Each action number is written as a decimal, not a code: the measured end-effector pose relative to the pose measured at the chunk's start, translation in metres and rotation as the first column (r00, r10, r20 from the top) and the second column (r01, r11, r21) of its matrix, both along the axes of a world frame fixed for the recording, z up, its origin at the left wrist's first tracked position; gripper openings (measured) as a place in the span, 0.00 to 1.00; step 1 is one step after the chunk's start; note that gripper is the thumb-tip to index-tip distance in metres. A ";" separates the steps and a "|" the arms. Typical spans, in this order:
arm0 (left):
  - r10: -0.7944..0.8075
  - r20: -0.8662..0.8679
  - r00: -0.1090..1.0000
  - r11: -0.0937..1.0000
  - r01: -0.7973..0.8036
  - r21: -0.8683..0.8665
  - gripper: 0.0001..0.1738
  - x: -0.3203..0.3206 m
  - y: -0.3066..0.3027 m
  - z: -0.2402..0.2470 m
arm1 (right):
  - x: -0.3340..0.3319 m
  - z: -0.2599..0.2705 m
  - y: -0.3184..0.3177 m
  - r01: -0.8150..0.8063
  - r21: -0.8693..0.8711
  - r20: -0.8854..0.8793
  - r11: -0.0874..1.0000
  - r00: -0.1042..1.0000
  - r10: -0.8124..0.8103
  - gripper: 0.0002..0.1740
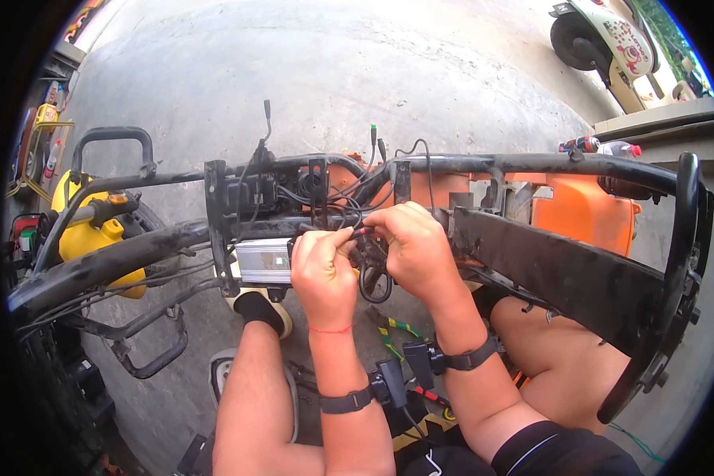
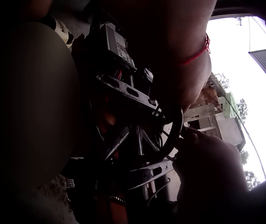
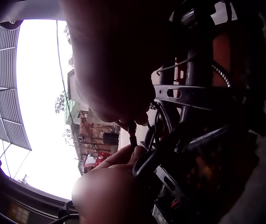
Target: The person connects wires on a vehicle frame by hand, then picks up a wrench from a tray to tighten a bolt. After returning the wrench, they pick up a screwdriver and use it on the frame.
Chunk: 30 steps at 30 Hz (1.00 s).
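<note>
Over the middle of a black tubular vehicle frame (image 1: 547, 164), both hands meet at a thin black cable connector (image 3: 132, 134). My left hand (image 1: 324, 270) pinches one side of it between thumb and fingers. From the other side my right hand (image 1: 411, 247) pinches it, with the fingertips of both hands close together. A bundle of black wires (image 1: 341, 190) spreads behind them, and a thick black cable loop (image 1: 375, 295) hangs just below. Left of the left hand sits a silver finned controller box (image 1: 264, 260). The wrist views are dark, with much of the fingers in shadow.
A broad black metal plate (image 1: 559, 270) runs along the frame at the right. Orange plastic parts (image 1: 583, 214) lie behind it, a yellow container (image 1: 95, 238) at the left. Pliers with green-yellow handles (image 1: 393, 333) lie on the floor between the legs.
</note>
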<state>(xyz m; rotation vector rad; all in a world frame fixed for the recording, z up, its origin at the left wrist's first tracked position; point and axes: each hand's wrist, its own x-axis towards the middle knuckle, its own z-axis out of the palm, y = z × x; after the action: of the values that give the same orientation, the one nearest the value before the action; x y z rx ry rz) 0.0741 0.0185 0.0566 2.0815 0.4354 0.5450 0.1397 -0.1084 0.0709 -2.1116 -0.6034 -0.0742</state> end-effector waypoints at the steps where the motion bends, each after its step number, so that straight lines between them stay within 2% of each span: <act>1: -0.012 -0.009 1.000 1.000 0.012 -0.006 0.12 -0.001 0.002 -0.001 | -0.001 -0.001 0.000 -0.007 -0.007 -0.004 1.000 1.000 0.007 0.13; 5: -0.038 -0.007 0.999 0.999 0.038 -0.001 0.12 -0.003 0.009 -0.004 | -0.003 -0.002 0.000 -0.043 -0.028 -0.089 0.999 0.995 0.040 0.12; 15: -0.154 -0.044 0.987 0.988 0.153 -0.011 0.12 -0.004 0.020 -0.008 | -0.007 -0.009 -0.001 -0.091 -0.057 -0.096 0.994 0.992 0.085 0.10; 24: -0.139 -0.059 0.989 0.990 0.139 0.010 0.12 -0.005 0.016 -0.011 | -0.013 -0.014 0.006 0.011 -0.096 -0.074 0.995 0.997 -0.018 0.10; 30: -0.099 -0.056 0.994 0.992 0.094 -0.089 0.12 -0.006 0.014 -0.017 | -0.016 -0.019 0.009 0.059 0.005 -0.155 0.998 0.986 -0.057 0.12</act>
<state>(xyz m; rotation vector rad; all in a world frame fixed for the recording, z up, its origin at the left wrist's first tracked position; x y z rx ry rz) 0.0683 0.0328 0.0400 2.0285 0.3840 0.4008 0.1239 -0.0993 0.0521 -2.1025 -0.4483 0.0537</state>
